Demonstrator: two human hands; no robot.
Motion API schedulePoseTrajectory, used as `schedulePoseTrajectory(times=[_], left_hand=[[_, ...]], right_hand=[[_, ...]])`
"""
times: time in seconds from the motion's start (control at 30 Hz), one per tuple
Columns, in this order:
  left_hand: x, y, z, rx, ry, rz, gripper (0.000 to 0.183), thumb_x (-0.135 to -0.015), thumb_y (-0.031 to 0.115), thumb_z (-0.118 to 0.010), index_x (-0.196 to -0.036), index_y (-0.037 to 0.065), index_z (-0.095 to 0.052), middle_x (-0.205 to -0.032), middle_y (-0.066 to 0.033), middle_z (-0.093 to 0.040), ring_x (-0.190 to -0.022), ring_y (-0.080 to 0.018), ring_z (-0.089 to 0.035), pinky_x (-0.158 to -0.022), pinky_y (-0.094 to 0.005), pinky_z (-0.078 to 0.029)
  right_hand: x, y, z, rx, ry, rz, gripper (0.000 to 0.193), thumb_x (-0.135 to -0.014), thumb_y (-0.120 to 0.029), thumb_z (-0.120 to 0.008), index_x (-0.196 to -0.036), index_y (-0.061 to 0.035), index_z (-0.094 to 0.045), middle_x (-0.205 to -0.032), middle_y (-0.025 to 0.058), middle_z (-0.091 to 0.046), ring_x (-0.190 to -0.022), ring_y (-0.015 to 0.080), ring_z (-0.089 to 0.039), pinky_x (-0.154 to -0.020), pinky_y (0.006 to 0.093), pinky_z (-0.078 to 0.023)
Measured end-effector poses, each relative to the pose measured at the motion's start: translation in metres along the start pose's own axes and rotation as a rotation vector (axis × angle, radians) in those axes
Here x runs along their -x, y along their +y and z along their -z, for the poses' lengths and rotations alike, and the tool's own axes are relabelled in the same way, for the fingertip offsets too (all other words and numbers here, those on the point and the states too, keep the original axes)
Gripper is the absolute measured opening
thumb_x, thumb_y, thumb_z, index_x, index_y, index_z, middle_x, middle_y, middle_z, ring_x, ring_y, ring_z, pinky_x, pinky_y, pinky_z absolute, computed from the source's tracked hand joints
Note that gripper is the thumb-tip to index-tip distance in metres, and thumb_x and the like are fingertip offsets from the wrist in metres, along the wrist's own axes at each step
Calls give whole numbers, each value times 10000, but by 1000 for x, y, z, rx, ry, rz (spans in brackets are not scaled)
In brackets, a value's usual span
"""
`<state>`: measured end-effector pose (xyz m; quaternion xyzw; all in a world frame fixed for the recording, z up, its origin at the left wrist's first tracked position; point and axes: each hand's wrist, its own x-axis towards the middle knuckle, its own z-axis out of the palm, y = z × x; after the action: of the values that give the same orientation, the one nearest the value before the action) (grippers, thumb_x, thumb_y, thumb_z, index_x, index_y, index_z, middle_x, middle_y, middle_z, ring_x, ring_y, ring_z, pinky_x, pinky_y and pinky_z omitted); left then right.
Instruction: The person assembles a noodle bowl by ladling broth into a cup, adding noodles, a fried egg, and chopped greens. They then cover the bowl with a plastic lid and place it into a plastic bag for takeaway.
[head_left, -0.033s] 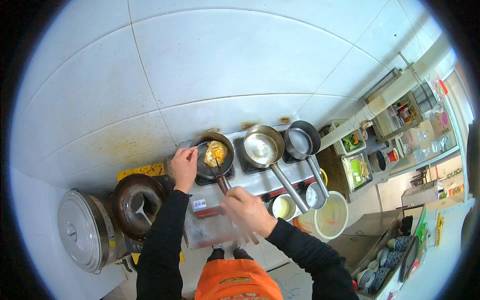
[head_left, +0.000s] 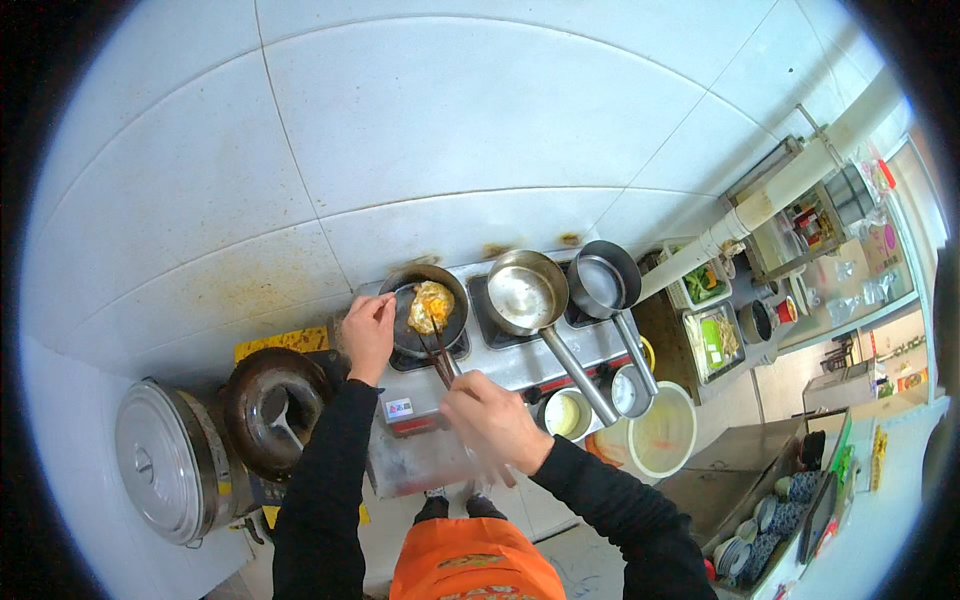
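Observation:
A fried egg (head_left: 431, 305), white with yellow-orange patches, is at the far side of a dark frying pan (head_left: 407, 340) on the left burner. My right hand (head_left: 495, 420) is closed around a pair of brown chopsticks (head_left: 440, 362), whose tips touch the egg. The lower part of this hand looks blurred. Over the pan's left rim, my left hand (head_left: 368, 335) has thumb and fingers pinched together. What it holds, if anything, is too small to make out.
Two long-handled pans, one steel (head_left: 524, 293) and one darker (head_left: 603, 280), stand right of the frying pan. Small bowls (head_left: 567, 414) and a pale bucket (head_left: 664, 430) sit in front. At left are a wok (head_left: 240, 410) with a ladle and a large lidded pot (head_left: 160, 460).

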<state>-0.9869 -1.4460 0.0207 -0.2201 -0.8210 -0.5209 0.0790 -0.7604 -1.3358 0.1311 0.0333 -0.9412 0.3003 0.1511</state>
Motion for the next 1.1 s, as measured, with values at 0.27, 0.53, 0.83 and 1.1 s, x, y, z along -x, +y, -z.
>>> schedulePoseTrajectory(times=[0.27,0.53,0.83,1.1], left_hand=[[-10,4,-24,93,58,206,197,-953,196,-705,-1002,18,-776,-841,-135,-736,-736,-226,-715,-699,-336,-540],[-14,0,-30,342,89,432,260,-1000,216,-684,-910,-18,-752,-766,-46,-732,-680,-104,-665,-615,-286,-504],[-15,-13,-24,363,158,484,243,-963,200,-717,-899,-32,-749,-740,-74,-739,-654,-108,-684,-607,-290,-524],[-8,-19,-20,164,84,413,259,-954,217,-692,-845,-13,-740,-701,-108,-742,-617,-217,-713,-607,-345,-519]], right_hand=[[4,2,-22,44,-3,-10,188,-974,-216,-670,-994,-34,-628,-1063,133,-575,-915,341,-671,-729,439,-574],[21,4,-28,-7,30,-38,214,-971,-233,-685,-1036,-32,-653,-1103,144,-590,-938,344,-677,-733,442,-582],[20,12,-28,6,97,-87,209,-922,-199,-737,-1089,-81,-693,-1098,116,-636,-917,295,-685,-778,375,-592],[21,15,0,1,253,-74,177,-907,-109,-768,-1056,-48,-693,-1026,123,-653,-823,303,-705,-673,386,-594]])
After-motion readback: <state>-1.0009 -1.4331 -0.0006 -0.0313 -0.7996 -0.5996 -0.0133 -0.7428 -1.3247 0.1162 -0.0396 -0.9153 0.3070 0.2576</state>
